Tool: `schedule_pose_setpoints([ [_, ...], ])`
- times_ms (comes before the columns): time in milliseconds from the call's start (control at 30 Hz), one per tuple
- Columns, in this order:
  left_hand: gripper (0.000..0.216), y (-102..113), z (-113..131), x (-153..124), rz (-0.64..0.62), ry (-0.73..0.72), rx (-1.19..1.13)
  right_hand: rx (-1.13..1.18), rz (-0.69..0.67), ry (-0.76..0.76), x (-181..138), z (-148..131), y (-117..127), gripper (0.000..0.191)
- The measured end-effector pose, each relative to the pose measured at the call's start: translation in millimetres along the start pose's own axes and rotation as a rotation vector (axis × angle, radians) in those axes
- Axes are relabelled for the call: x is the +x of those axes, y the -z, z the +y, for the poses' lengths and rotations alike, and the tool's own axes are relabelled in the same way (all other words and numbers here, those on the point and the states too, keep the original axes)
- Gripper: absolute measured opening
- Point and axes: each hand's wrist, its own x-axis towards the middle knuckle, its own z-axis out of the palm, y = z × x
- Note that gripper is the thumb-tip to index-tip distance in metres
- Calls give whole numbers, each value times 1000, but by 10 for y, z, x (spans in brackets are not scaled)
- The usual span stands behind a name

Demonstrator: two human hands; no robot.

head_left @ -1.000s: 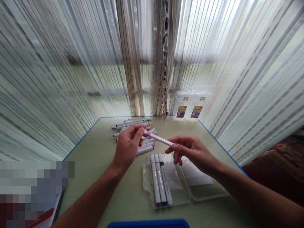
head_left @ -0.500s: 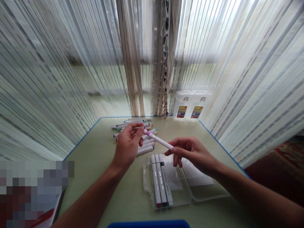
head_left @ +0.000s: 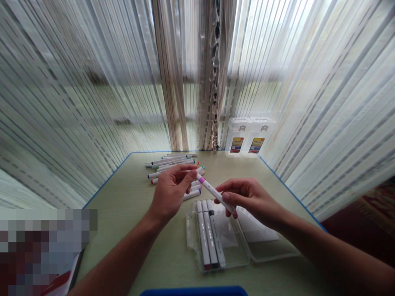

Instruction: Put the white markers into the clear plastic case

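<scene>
The left hand (head_left: 171,193) pinches the marker (head_left: 212,191) at its purple far end, the right hand (head_left: 251,199) grips its near end; it slants down toward the case (head_left: 243,257).

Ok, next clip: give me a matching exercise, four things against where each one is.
1. pink-banded marker
2. three markers
3. loose markers
4. two lidded boxes

A. standing at the far edge of the table, by the curtain
B. side by side in the open clear case
C. held between the left hand and the right hand
D. heaped on the table beyond the left hand

Pairs: 1-C, 2-B, 3-D, 4-A.
</scene>
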Motion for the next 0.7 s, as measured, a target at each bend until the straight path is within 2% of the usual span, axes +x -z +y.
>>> schedule_pose_setpoints([
  [367,22,-24,-26,-25,-63,13,-15,35,-23,-6,3,13,-18,37],
  [700,34,-52,10,-91,-171,54,-73,66,-64,-5,7,58,-29,38],
])
